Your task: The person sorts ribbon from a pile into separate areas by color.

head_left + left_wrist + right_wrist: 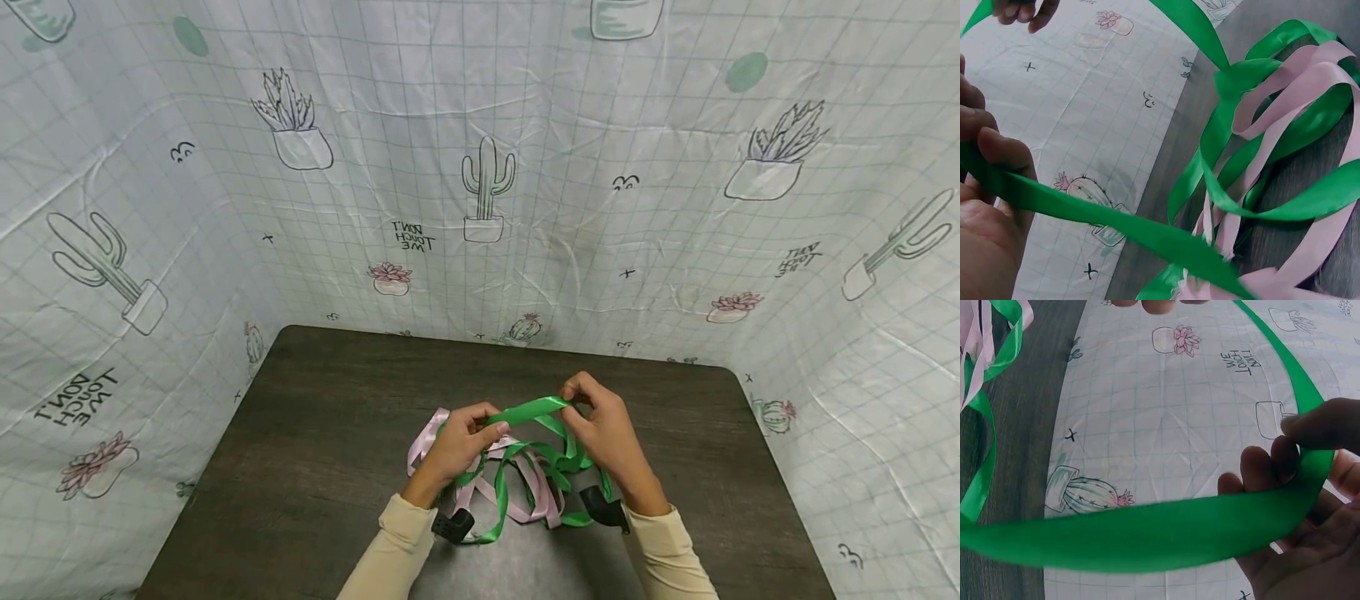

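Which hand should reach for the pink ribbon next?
Likely the left hand: in the head view, pink ribbon shows close beside it, farther from the right hand. Both hold green ribbon.

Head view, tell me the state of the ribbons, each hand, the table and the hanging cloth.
Green ribbon: one stretch raised between the hands, the rest in loose loops
Pink ribbon: loosely looped, crossing the green
Left hand: pinching the green ribbon
Right hand: pinching the green ribbon
Table: bearing the heaped ribbons
Cloth: hanging, wrinkled
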{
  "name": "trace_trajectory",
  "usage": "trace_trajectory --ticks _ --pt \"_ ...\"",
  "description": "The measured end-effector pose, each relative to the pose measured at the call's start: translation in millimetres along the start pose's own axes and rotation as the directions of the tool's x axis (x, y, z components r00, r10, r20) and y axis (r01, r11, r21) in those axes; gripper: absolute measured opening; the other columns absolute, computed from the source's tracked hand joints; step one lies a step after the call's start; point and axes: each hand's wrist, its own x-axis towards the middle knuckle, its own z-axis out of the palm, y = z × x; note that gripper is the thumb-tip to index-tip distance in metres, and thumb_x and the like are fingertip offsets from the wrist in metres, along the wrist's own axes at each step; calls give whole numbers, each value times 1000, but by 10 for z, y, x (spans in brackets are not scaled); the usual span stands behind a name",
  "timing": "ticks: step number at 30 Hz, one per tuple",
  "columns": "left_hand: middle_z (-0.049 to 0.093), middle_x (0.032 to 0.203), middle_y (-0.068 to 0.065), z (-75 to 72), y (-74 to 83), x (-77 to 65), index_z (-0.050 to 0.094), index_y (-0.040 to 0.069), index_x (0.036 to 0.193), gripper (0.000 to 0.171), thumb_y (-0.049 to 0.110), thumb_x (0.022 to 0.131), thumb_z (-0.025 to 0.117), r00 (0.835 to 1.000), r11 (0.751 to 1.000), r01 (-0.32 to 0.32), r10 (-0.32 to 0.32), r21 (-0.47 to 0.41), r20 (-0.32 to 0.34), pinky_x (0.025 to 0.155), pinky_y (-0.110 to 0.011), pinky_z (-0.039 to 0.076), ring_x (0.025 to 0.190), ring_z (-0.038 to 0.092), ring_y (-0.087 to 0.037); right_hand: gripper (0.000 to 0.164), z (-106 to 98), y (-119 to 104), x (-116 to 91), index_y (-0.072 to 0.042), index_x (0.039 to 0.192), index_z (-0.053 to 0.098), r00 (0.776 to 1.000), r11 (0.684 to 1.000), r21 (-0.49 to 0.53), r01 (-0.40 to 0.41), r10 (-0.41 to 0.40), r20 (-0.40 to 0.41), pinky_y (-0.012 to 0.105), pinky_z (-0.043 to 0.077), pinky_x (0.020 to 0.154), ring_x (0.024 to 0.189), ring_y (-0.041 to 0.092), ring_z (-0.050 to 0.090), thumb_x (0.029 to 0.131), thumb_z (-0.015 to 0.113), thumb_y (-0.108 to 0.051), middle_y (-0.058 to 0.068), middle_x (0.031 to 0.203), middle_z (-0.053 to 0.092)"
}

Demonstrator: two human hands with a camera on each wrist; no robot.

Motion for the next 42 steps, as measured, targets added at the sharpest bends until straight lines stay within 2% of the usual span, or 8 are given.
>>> trace_trajectory --ticks 6,10,14,19,26,31,35,42 --pt "54 76 -1 -89 -4 -26 67 -4 101 21 16 106 63 999 999 -44 44 6 -29 60 -24 41 64 47 -11 21 -73 11 -18 -9 94 61 992 994 33 -105 103 66 28 56 90 98 19 68 93 67 12 4 96 65" --pt "58 81 -3 -150 -14 -39 66 -10 104 21 10 106 61 997 998 -64 63 -20 -47 66 -24 47 71 53 -9 16 -135 34 -32 -9 98 63 982 987 37 -155 150 113 32 57 95 102 17 69 94 72 4 5 101 67" --pt "59 83 2 -202 2 -54 65 -10 108 20 9 106 60 995 997 -69 66 -34 -70 70 -25 49 74 54 -9 16 -177 64 -34 -9 102 64 978 986 47 -157 149 143 22 54 96 98 11 67 94 78 -7 4 103 67" --pt "59 83 3 -271 17 -75 66 -8 109 19 9 106 59 991 996 -85 86 15 -100 69 -29 49 73 55 -10 7 -200 95 -37 -8 104 65 980 985 77 -153 141 138 18 52 89 99 10 66 100 69 -4 6 103 68" --pt "61 86 -2 -400 20 -122 62 -15 113 25 9 105 61 988 998 -70 70 3 -134 71 -25 50 73 56 -15 15 -267 121 -64 -8 116 69 976 987 -7 -160 160 150 35 55 93 95 8 64 102 66 -4 4 105 70" --pt "63 86 0 -482 29 -179 63 -13 111 24 10 104 63 984 999 -31 28 -17 -178 74 -25 53 76 59 -7 5 -324 172 -80 -9 105 72 964 980 -57 -190 197 178 54 55 94 95 9 67 102 68 -7 3 104 73" --pt "61 83 2 -565 15 -224 64 -10 108 20 8 102 65 975 1000 -10 4 -23 -221 73 -27 53 75 58 -10 4 -372 206 -93 -9 99 69 954 972 -75 -221 232 192 45 55 89 87 8 65 102 68 -11 1 94 71" --pt "56 76 10 -704 5 -279 65 0 102 4 4 101 65 957 997 -34 12 -73 -291 69 -25 48 71 51 -8 5 -504 277 -85 -7 101 67 946 963 4 -269 263 189 29 45 63 68 14 55 103 68 -12 0 88 65"
